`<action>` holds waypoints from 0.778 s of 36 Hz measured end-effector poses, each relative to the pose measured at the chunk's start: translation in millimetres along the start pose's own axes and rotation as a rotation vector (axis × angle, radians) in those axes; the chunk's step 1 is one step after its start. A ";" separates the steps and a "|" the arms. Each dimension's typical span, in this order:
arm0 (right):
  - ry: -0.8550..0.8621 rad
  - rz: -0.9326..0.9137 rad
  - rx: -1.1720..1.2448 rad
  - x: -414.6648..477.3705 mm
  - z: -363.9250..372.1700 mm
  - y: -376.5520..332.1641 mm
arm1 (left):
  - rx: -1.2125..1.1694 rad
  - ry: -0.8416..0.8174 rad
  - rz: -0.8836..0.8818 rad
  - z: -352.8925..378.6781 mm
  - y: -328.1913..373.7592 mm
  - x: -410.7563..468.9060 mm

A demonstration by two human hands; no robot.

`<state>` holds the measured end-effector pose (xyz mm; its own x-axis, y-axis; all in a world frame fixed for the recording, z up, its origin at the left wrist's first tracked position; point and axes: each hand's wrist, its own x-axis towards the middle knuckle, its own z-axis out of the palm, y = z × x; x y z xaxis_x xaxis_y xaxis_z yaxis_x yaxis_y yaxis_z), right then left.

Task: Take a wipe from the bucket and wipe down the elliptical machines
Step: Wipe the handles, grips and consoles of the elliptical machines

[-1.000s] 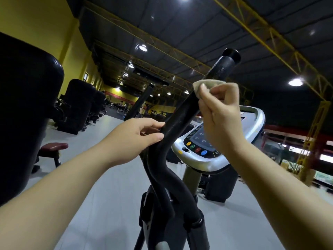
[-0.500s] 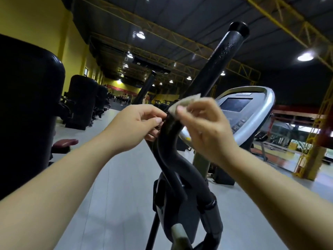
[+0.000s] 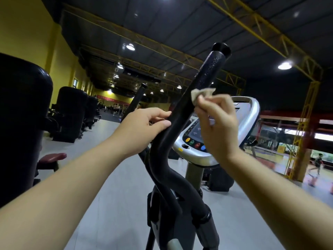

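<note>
A crumpled wipe (image 3: 201,96) is pinched in the closed fingertips of the right hand (image 3: 218,123) and pressed against the right side of the black handlebar (image 3: 196,92) of the elliptical machine, below its capped end. The bar is steadied lower down by the left hand (image 3: 142,129), whose thumb and fingers are curled loosely around it. The wipe has evidently been taken; the bucket is not seen. The console (image 3: 246,127) behind, the far handlebar (image 3: 135,100) and other machines are judged still to be wiped.
</note>
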<state>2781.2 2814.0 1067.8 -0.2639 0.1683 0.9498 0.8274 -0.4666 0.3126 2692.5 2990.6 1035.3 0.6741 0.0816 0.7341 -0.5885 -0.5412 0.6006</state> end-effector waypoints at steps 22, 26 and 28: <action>0.009 0.176 0.198 24.5 -3.0 11.7 | 0.244 -0.014 0.019 -4.1 29.2 15.4; 0.085 0.314 0.193 74.7 -7.7 38.8 | 0.279 0.008 0.081 -2.5 43.6 30.8; 0.109 0.391 0.229 90.7 -8.6 46.4 | 0.289 0.026 0.108 0.0 50.7 37.9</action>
<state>2791.4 2800.1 1168.7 0.0488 -0.0800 0.9956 0.9601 -0.2709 -0.0688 2688.2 2966.3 1093.5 0.6004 0.0301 0.7991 -0.5022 -0.7635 0.4060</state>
